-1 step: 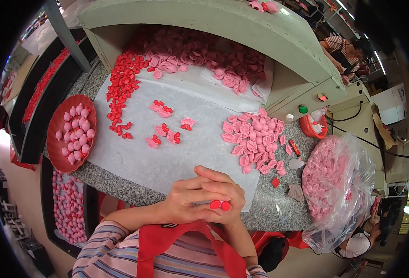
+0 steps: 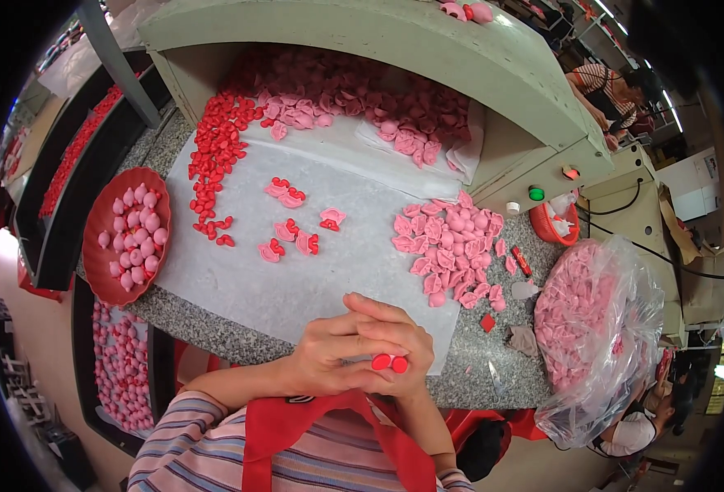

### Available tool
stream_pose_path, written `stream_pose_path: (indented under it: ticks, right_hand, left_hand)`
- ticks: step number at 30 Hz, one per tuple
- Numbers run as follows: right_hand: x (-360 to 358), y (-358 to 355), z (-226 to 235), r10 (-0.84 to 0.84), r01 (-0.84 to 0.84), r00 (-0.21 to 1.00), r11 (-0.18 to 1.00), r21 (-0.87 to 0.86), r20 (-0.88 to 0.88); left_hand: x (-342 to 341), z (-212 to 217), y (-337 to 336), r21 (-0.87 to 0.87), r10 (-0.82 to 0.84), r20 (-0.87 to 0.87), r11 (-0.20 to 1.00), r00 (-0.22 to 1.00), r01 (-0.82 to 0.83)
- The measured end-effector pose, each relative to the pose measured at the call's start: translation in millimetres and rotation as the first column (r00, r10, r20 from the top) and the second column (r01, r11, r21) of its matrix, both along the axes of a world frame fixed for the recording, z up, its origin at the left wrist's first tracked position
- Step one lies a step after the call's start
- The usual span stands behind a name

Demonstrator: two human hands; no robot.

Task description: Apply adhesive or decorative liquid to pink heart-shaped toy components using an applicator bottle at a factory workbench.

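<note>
At the sheet's [image 2: 296, 287] near edge, left hand [image 2: 325, 357] and right hand [image 2: 395, 344] close together around a small red piece [image 2: 390, 362], fingers curled shut; it looks light, rigid plastic, probably slippery, best pinched at its rounded lobes

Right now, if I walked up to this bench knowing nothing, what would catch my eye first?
Probably the two hands, left hand and right hand, clasped together at the near edge of the stone table, pinching a small red piece. Beyond them, pink shell-shaped parts are heaped on white paper to the right, and a long drift of small red pieces runs along the left. A red dish of pink balls sits at the far left.
</note>
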State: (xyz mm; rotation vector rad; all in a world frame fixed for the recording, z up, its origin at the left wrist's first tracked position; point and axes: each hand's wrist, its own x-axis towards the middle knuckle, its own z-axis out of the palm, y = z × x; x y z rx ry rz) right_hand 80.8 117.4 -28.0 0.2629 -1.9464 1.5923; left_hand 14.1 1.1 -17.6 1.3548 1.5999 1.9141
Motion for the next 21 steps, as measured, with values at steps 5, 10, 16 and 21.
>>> stream_pose_path:
  ticks: [5,10,16,21]
  right_hand:
    - [0.9,2.0,-0.9,0.005,-0.005,1.0,1.0,-0.004,-0.002]
    - [1.7,1.5,-2.4,0.007,-0.007,1.0,1.0,-0.014,0.004]
    - [2.6,1.9,-3.8,0.0,0.0,1.0,1.0,-0.011,0.002]
    - [0.8,1.2,-1.3,-0.004,0.004,1.0,1.0,-0.026,0.007]
  left_hand:
    - [1.2,-1.4,1.9,0.007,-0.007,0.008,1.0,1.0,0.007]
    - [1.8,-4.5,1.8,0.009,-0.001,0.005,1.0,1.0,0.001]
    - [2.4,-6.7,2.0,-0.002,-0.002,0.015,1.0,1.0,0.002]
    - [2.6,-8.1,1.9,0.001,-0.001,0.049,1.0,0.999,0.001]
